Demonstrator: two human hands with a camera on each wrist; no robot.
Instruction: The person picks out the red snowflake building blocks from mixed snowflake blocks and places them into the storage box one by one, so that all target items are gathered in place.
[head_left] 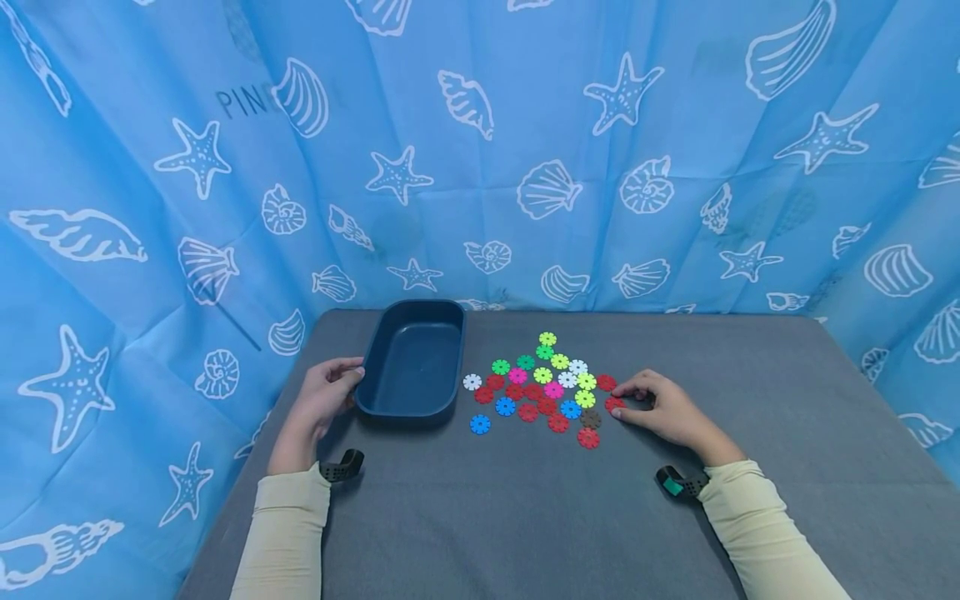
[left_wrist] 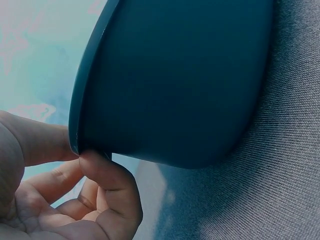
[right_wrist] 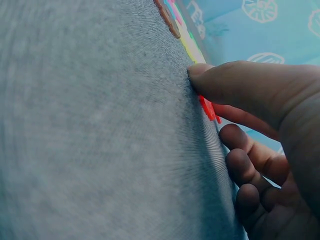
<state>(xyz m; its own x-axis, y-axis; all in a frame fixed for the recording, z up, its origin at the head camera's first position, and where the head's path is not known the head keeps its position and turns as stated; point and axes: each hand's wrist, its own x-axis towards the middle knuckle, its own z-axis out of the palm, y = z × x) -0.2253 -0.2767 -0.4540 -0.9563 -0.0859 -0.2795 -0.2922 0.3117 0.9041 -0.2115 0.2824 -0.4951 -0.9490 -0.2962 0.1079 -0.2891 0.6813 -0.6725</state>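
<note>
At the left, my left hand (head_left: 327, 395) grips the rim of a dark blue rectangular tub (head_left: 411, 367). The left wrist view has the thumb and bent forefinger (left_wrist: 117, 182) pinching that rim, with the tub's side wall (left_wrist: 180, 85) beyond. My right hand (head_left: 663, 408) is low over the cloth at the right end of a spread of notched plastic discs. Its thumb and forefinger pinch a red disc (head_left: 614, 403), partly covered by the fingers. The right wrist view shows this red disc (right_wrist: 207, 108) beside the thumb, with the other fingers (right_wrist: 245, 165) curled.
Several flat discs lie between tub and right hand, among them a yellow disc (head_left: 547, 339), a blue disc (head_left: 480, 424), a white disc (head_left: 472, 382) and a brown disc (head_left: 591, 418). A grey cloth (head_left: 495, 517) covers the table. Behind hangs a blue curtain (head_left: 480, 167) with shell prints.
</note>
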